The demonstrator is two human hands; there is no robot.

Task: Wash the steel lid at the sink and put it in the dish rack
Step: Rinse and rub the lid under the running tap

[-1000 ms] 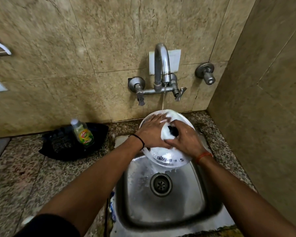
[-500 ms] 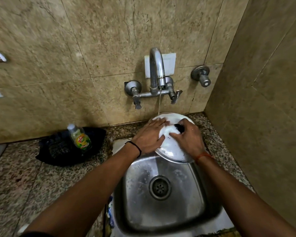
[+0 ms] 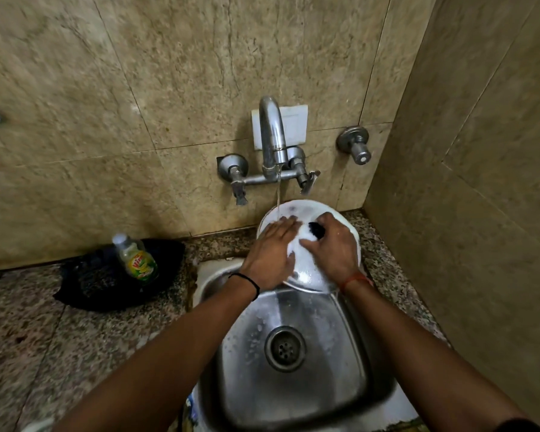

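The round steel lid (image 3: 306, 210), covered in white foam, is held tilted over the back of the steel sink (image 3: 349, 353), under a thin stream from the tap (image 3: 272, 135). My left hand (image 3: 270, 254) lies flat on the lid's left side, fingers spread. My right hand (image 3: 332, 247) grips the lid's black knob (image 3: 316, 230) near its centre. No dish rack is in view.
A dish soap bottle (image 3: 136, 257) stands on a black cloth (image 3: 85, 282) on the granite counter left of the sink. Tiled walls close in behind and on the right. A separate wall valve (image 3: 356, 146) sticks out right of the tap.
The lid and both hands have shifted back towards the wall and under the stream. My left hand has slid across the foamy surface. The view has tilted upward.
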